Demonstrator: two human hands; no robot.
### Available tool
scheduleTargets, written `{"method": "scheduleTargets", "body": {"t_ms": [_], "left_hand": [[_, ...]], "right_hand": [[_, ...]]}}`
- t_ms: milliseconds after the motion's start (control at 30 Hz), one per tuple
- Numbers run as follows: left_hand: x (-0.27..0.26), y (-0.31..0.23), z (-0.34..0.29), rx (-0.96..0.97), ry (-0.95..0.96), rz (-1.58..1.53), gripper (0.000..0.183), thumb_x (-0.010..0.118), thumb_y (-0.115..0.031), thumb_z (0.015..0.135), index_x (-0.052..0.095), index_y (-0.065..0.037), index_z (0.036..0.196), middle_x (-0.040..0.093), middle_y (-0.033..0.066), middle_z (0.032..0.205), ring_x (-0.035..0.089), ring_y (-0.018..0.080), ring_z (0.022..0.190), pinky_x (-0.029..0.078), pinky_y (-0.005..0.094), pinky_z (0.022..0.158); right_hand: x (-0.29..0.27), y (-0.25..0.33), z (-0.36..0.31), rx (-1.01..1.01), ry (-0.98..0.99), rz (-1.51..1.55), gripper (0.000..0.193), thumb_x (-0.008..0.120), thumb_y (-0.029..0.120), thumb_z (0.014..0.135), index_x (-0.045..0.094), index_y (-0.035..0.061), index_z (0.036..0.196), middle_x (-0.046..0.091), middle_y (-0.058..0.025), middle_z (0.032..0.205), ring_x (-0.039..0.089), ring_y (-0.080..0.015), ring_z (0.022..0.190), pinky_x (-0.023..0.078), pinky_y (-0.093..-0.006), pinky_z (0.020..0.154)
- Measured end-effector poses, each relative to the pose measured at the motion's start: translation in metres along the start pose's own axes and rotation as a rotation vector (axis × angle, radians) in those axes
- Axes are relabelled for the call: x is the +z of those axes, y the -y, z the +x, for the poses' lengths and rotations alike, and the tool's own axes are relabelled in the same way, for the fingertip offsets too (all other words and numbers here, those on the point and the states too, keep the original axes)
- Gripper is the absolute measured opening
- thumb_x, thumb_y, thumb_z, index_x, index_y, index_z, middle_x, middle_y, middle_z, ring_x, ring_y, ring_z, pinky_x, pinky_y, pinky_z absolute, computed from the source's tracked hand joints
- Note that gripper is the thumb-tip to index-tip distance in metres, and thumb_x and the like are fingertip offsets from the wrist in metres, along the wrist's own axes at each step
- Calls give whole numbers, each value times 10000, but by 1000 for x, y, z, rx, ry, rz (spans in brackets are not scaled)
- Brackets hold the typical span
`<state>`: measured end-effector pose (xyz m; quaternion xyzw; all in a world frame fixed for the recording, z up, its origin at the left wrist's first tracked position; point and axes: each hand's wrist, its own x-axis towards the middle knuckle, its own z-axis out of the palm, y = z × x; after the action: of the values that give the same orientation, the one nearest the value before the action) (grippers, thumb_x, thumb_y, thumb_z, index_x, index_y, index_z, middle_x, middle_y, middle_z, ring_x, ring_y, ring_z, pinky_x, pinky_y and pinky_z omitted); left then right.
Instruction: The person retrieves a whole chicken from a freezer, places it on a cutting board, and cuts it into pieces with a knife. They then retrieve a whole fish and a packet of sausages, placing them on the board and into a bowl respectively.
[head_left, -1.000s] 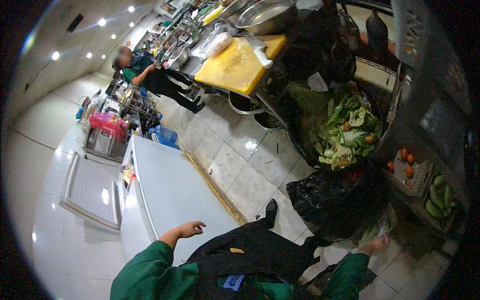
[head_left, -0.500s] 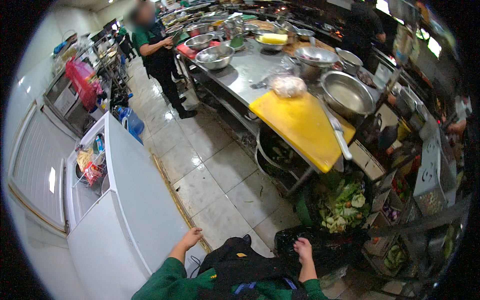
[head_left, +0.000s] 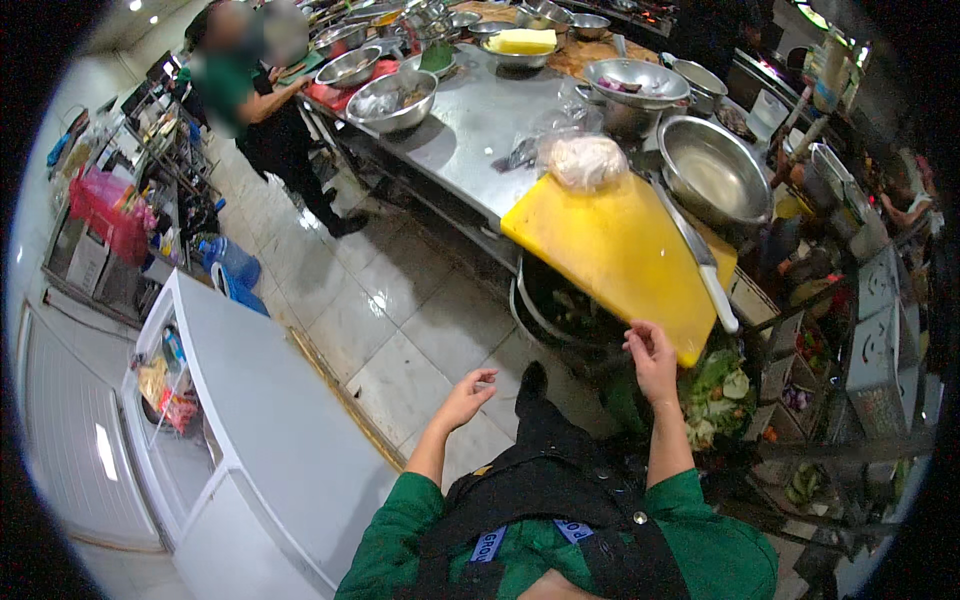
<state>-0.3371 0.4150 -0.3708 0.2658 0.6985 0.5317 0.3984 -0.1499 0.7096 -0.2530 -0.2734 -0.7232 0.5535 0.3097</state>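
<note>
My left hand (head_left: 466, 399) hangs over the tiled floor, fingers stretched out and holding nothing. Loosely bent, the fingers of my right hand (head_left: 653, 360) are at the near edge of a yellow cutting board (head_left: 610, 260); whether they touch it I cannot tell. Nothing shows in that hand. Along the board's right side lies a knife (head_left: 716, 296) with a white handle, pointing away from me. A clear plastic bag (head_left: 586, 163) with something pale inside rests at the board's far end. Right of the bag stands a wide steel bowl (head_left: 762, 205) with cloudy liquid.
Steel bowls, one (head_left: 392, 103) near the far left edge, stand on the metal table (head_left: 490, 130). Below the board are a large pot (head_left: 520, 312) and a heap of leafy scraps (head_left: 715, 405). A white chest freezer (head_left: 270, 400) borders the left; another person (head_left: 270, 130) stands beyond.
I have come closer to the table. My right hand has risen to the cutting board's near edge, and my left hand has moved forward and right, away from the freezer.
</note>
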Motion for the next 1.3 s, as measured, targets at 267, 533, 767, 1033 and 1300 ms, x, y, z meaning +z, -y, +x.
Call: {"method": "scheduleTargets", "body": {"t_ms": [267,533,767,1033,1300], "left_hand": [[-53,-137,139,134,-168,320,332,582,-76,873,561,-64,1204,539,133,1148,585,242,1024,483,324,886],[-52,-226,246,387,-34,400,283,581,-100,887,581,-62,1168,538,116,1126,544,257,1071,447,343,911],[-38,-232,330,552,-74,675,684,692,-223,791,365,-99,1380,338,215,1377,363,412,1253,340,455,1036],[-40,-253,387,644,443,775,963,805,-421,665,315,-94,1427,283,248,1438,295,428,1332,325,477,1054],[-35,-240,399,757,629,593,777,813,-269,646,447,-44,1293,468,205,1286,474,404,1164,424,436,956]], "right_hand": [[7,15,206,-132,-6,-397,234,613,73,847,596,21,1074,604,-155,1063,595,-283,980,476,-388,854],[58,-4,368,37,82,-730,818,822,293,592,446,102,1293,465,-201,1243,478,-399,1146,411,-443,964],[72,-8,333,10,-80,-598,618,764,156,556,495,76,1106,549,-174,1075,545,-362,988,460,-425,858],[76,15,237,503,-429,-364,304,615,-17,632,515,72,904,451,-3,669,464,-138,643,404,-271,641],[120,39,234,484,-261,-850,968,789,213,598,305,221,1436,249,-253,1402,308,-437,1287,324,-468,1063]]}}
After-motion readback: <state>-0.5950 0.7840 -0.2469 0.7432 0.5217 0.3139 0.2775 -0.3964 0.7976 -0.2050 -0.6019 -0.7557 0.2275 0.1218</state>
